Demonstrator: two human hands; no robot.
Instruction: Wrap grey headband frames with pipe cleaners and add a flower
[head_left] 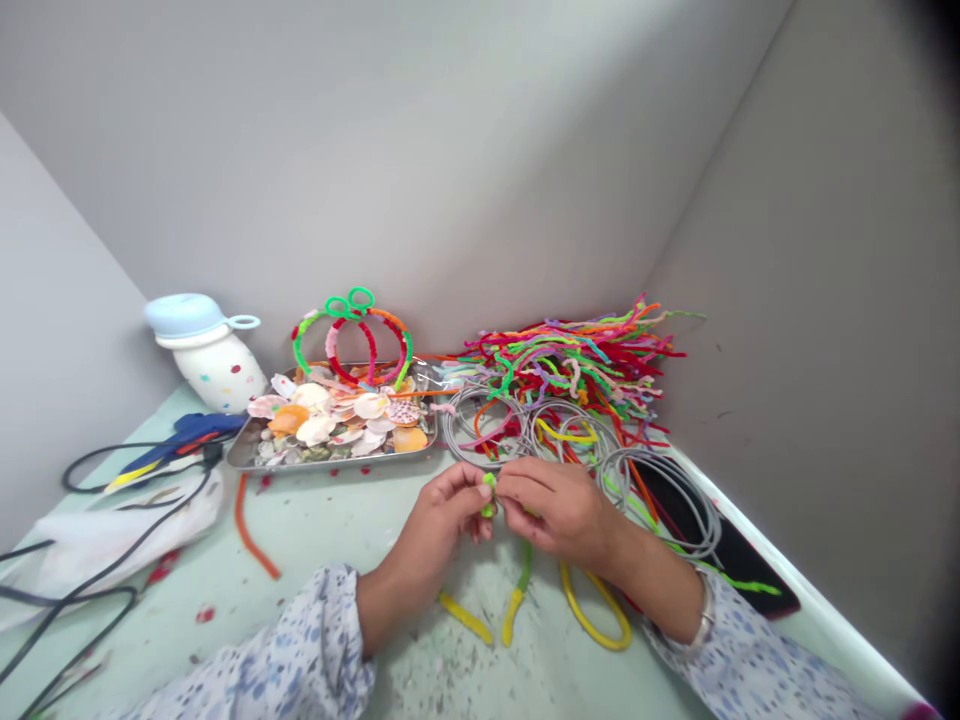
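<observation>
My left hand [454,510] is closed in a pinch on a short, bunched lime-green pipe cleaner [488,495]. Right beside it, the fingertips of my right hand [551,505] are also pinched together at the same green piece; exactly what lies between them is partly hidden. Under the hands, a yellow-and-green fuzzy strip [513,612] and a yellow end [466,617] show on the table. A yellow loop [604,635] comes out from below my right wrist. Whether these pieces join the one in my fingers cannot be seen.
Grey wire coils [675,500] and a heap of colourful pipe cleaners [577,365] lie behind my hands. A metal tray [337,464] holds shells, with decorated hoops [407,345] standing at its back. To the left are a white bottle [217,370], blue-handled pliers [184,437] and black cables [112,570].
</observation>
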